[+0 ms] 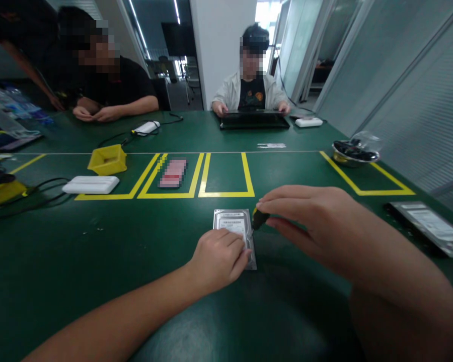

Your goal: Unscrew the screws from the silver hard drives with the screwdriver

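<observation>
A silver hard drive (232,221) with a white label lies flat on the green table in front of me. My left hand (219,257) is closed over its lower part, fingers curled on top and the thumb along the near right side, hiding part of the label. From the right, my right hand (309,216) pinches a short screwdriver (259,218) with a black and yellow handle. The screwdriver leans down and left, its tip at the drive's right edge; whether it sits in a screw is too small to tell.
Another hard drive (434,226) lies at the right. Yellow tape (226,194) marks frames across the table. Further off are a yellow bin (107,160), a white power strip (91,184), a metal bowl (353,155) of dark items, and a person (251,93) holding a black panel.
</observation>
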Demonstrator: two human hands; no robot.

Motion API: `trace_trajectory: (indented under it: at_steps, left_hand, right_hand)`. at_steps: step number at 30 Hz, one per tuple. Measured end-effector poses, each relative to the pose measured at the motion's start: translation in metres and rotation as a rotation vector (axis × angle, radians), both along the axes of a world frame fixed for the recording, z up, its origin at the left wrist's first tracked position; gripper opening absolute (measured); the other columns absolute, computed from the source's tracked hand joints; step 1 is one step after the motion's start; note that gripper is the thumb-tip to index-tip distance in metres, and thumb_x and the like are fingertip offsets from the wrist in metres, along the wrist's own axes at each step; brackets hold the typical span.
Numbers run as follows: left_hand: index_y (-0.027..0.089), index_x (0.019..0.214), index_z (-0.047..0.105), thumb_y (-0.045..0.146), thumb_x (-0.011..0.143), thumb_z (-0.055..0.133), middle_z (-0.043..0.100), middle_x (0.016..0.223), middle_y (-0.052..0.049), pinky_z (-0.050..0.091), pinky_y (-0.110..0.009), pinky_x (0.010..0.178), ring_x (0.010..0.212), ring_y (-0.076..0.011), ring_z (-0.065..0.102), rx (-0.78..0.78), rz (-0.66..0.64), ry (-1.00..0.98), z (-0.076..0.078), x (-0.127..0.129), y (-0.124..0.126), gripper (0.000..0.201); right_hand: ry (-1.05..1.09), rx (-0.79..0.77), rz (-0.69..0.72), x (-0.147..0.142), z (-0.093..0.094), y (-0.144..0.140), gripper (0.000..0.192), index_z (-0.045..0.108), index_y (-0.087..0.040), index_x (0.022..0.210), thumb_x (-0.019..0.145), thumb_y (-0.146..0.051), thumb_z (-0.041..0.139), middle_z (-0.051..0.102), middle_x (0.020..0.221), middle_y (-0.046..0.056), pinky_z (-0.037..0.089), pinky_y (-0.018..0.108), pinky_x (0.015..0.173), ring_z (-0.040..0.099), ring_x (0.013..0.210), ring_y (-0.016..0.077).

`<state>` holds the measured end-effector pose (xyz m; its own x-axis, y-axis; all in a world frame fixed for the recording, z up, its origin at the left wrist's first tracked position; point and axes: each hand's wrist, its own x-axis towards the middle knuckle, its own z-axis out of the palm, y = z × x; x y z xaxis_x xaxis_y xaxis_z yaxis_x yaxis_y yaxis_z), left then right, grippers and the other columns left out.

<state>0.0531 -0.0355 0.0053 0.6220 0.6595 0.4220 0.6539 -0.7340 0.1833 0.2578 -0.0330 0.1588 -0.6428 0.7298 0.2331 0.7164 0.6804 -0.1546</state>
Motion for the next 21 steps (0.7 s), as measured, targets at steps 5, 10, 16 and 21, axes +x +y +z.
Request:
trace_trajectory:
  at_steps: [5,10,16,21]
  left_hand:
    - [0.017,0.089,0.071,0.031,0.094,0.05,0.072,0.088,-0.007,0.052,-0.04,0.077,0.084,-0.0231,0.067,-0.007,-0.008,-0.013,0.0021,-0.0011,-0.002,0.025]
    - [0.017,0.091,0.071,0.031,0.093,0.052,0.072,0.089,-0.008,0.053,-0.04,0.079,0.085,-0.0235,0.067,-0.007,-0.011,-0.031,0.0021,-0.0025,-0.0032,0.024]
    - [0.017,0.093,0.071,0.032,0.092,0.053,0.073,0.092,-0.008,0.052,-0.042,0.078,0.086,-0.0242,0.068,-0.021,-0.011,-0.041,0.001,-0.0037,-0.0042,0.024]
    - [0.017,0.094,0.07,0.032,0.092,0.053,0.073,0.096,-0.007,0.053,-0.043,0.08,0.089,-0.0244,0.068,-0.033,-0.01,-0.053,0.0003,-0.0034,-0.0053,0.023]
  right_hand:
    - [-0.023,0.017,-0.026,-0.0005,0.0022,-0.002,0.021,0.07,-0.02,0.103,0.091,-0.015,0.054,0.067,0.094,0.006,0.051,0.028,0.076,0.064,0.082,0.0174]
    - [-0.018,-0.002,-0.023,-0.0007,0.0035,-0.0024,0.022,0.07,-0.019,0.1,0.092,-0.014,0.051,0.066,0.091,0.007,0.05,0.027,0.075,0.063,0.082,0.0175]
    - [-0.016,0.003,-0.047,-0.0002,0.0038,-0.0029,0.02,0.07,-0.02,0.097,0.091,-0.013,0.052,0.065,0.091,0.007,0.048,0.028,0.073,0.062,0.082,0.0175]
    - [-0.02,0.04,-0.074,-0.001,0.004,-0.0037,0.018,0.069,-0.019,0.094,0.09,-0.013,0.053,0.065,0.09,0.006,0.046,0.025,0.07,0.06,0.078,0.0148]
